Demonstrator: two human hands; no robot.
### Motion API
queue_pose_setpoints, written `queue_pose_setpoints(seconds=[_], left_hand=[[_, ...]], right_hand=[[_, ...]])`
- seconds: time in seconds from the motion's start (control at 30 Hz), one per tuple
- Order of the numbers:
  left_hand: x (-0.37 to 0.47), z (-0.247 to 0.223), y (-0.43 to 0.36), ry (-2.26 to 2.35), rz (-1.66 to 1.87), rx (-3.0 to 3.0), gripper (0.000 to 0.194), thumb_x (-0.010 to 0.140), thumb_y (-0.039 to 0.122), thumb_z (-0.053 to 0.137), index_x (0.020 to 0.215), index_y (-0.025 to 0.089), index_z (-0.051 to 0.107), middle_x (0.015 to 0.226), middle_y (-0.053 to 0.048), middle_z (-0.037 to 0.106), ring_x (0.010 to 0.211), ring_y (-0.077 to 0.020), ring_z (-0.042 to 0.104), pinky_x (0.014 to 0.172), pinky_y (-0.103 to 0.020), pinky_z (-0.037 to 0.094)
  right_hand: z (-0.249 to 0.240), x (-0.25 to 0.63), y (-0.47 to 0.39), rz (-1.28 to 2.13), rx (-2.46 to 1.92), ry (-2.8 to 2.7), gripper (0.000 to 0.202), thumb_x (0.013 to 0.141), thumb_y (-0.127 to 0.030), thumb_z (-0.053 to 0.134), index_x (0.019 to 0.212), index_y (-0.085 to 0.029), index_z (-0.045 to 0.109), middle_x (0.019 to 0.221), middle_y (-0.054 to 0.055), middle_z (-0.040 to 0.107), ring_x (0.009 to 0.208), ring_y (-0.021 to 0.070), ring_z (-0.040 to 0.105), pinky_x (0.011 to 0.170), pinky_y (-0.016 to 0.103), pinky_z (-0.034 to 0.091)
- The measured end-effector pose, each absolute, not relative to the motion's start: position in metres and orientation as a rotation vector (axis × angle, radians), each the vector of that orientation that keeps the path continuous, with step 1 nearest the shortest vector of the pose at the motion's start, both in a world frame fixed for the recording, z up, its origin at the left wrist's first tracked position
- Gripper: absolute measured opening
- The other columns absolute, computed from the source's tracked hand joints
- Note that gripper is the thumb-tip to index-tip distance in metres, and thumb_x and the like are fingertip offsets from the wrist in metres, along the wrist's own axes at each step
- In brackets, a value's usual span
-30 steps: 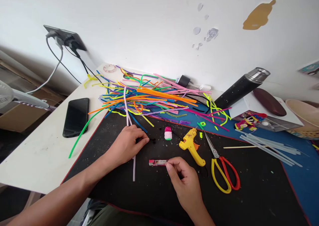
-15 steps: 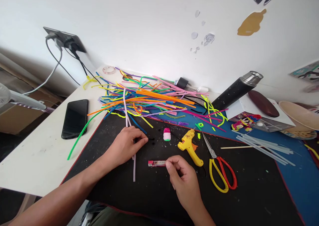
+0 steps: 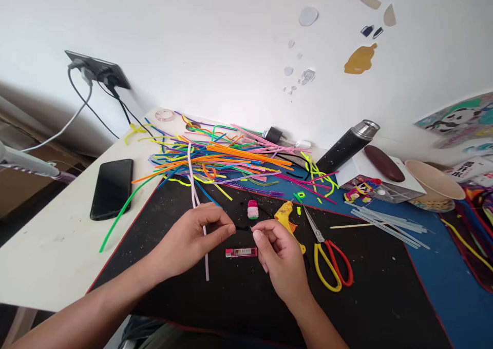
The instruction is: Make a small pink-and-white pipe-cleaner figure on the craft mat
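Note:
My left hand point(image 3: 196, 238) is closed in a pinch, thumb against forefinger, on a short black pipe cleaner point(image 3: 242, 228) that points right. My right hand point(image 3: 283, 254) is closed too, its fingertips at the free end of that piece; whether they grip it or something tiny, I cannot make out. Just below lies a red lighter point(image 3: 241, 252), flat on the black mat point(image 3: 246, 297). A small pink, white and green wrapped bundle point(image 3: 252, 210) sits above the fingers. Pale lilac pipe cleaners point(image 3: 207, 264) run under my left hand. Behind my right hand is a yellow glue gun point(image 3: 284, 214), partly hidden.
Scissors point(image 3: 333, 267) with yellow and red handles lie to the right. Many coloured pipe cleaners point(image 3: 231, 156) are heaped at the back. A phone point(image 3: 111, 189) rests at left. Glue sticks point(image 3: 385, 226), a black flask point(image 3: 346, 146) and a bowl point(image 3: 435, 179) occupy the right side.
My right hand has let go of the lighter and moved up to the black pipe cleaner's end. My left hand has shifted slightly right and down. The camera view has turned a little right.

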State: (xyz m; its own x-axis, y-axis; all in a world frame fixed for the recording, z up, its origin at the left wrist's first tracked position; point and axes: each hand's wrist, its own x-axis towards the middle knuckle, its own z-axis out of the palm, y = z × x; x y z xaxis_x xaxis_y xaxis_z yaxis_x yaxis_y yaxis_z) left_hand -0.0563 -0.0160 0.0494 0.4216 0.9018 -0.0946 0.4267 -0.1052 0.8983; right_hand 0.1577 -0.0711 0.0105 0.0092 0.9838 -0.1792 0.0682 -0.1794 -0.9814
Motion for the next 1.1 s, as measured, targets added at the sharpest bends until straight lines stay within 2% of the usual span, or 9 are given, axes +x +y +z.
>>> queue_pose_setpoints(seconds=[0.3,0.73,1.1], left_hand=[[-0.055,0.048,-0.022,1.121,0.585,1.764,0.028,0.097,0.041,0.063,0.082,0.022,0.075,0.078,-0.001,0.069,0.079,-0.0181,0.062,0.075,-0.028,0.045],[-0.047,0.048,-0.018,1.117,0.615,1.654,0.028,0.095,0.044,0.065,0.085,0.021,0.076,0.081,0.0,0.073,0.078,-0.0176,0.065,0.075,-0.027,0.05],[-0.042,0.048,-0.013,1.116,0.682,1.852,0.024,0.097,0.035,0.063,0.08,0.022,0.074,0.075,0.0,0.07,0.074,-0.0162,0.061,0.073,-0.028,0.046]], right_hand=[[0.01,0.155,-0.075,1.322,-1.395,-1.213,0.036,0.098,-0.056,0.064,0.098,-0.021,0.067,0.062,-0.006,0.047,0.046,0.0098,0.038,0.041,0.022,0.03],[0.021,0.155,-0.068,1.238,-1.443,-1.305,0.027,0.098,-0.045,0.061,0.088,-0.021,0.063,0.055,-0.009,0.037,0.045,0.0098,0.033,0.042,0.022,0.027],[0.03,0.158,-0.059,1.08,-1.481,-1.529,0.017,0.092,-0.033,0.06,0.078,-0.023,0.06,0.054,-0.008,0.036,0.048,0.0114,0.035,0.047,0.024,0.03]])
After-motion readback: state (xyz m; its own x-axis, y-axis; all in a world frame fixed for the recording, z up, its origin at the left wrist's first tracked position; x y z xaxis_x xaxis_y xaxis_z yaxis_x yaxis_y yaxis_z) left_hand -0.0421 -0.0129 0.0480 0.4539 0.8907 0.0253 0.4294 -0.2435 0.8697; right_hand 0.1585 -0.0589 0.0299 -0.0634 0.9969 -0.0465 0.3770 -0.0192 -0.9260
